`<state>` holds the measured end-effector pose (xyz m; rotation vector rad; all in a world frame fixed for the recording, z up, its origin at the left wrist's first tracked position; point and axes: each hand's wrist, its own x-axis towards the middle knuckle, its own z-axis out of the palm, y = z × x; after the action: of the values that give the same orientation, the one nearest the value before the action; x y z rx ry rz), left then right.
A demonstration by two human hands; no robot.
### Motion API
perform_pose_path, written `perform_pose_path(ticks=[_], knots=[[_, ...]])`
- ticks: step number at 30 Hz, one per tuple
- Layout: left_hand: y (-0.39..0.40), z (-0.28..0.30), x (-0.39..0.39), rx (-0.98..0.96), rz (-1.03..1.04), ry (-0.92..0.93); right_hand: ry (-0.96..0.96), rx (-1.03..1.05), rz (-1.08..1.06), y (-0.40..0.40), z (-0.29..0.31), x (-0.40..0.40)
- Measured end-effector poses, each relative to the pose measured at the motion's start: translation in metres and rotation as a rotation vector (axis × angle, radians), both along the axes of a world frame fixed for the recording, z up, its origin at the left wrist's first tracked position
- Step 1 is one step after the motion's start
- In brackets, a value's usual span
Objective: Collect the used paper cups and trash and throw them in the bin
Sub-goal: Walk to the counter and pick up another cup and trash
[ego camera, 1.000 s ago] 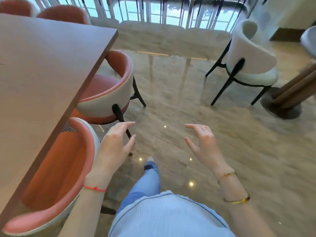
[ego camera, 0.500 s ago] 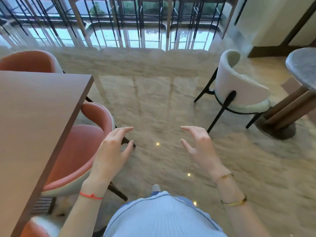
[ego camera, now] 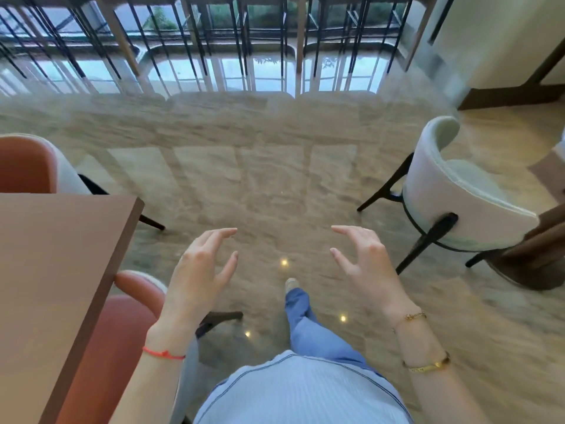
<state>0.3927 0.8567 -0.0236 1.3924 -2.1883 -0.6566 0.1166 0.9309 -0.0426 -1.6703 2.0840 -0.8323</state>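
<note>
While the person stood on the marble floor [ego camera: 275, 185], both hands were raised, empty and apart.

Left hand [ego camera: 198, 270] and right hand [ego camera: 363, 264] had fingers spread and curled, gripping nothing. Wooden table [ego camera: 52, 270] at left, bare where visible; orange chair [ego camera: 122, 332] tucked beside it; white chair [ego camera: 458, 203] at right. No cups, trash or bin could be seen in view.

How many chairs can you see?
3: an orange chair behind the wooden table, another orange chair tucked beside it, and a white chair on the right. More may be hidden.
</note>
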Motion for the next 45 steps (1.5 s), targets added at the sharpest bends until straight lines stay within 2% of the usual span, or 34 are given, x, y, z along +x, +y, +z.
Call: perform_pose_path(ticks=[10,17,24,31,37,45], knots=[[-0.244,0.026,-0.074,-0.061,0.114,0.032,0.015,-0.027,0.109,-0.276,0.03,-0.072],[-0.386,0.013,-0.091,-0.026,0.162,0.001,0.007,-0.019,0.152,-0.43,0.017,-0.095],[-0.559,-0.001,-0.104,-0.014,0.143,0.01,0.007,-0.012,0.171,-0.598,-0.005,-0.109],[-0.752,0.018,-0.121,-0.068,0.098,0.006,-0.022,-0.081,0.141,-0.788,0.013,-0.12],[-0.889,0.026,-0.151,-0.049,0.057,-0.007,-0.04,-0.072,0.066,-0.906,0.02,-0.145],[-1.069,0.007,-0.202,-0.046,0.044,-0.004,-0.032,-0.044,0.071,-1.084,0.0,-0.2]])
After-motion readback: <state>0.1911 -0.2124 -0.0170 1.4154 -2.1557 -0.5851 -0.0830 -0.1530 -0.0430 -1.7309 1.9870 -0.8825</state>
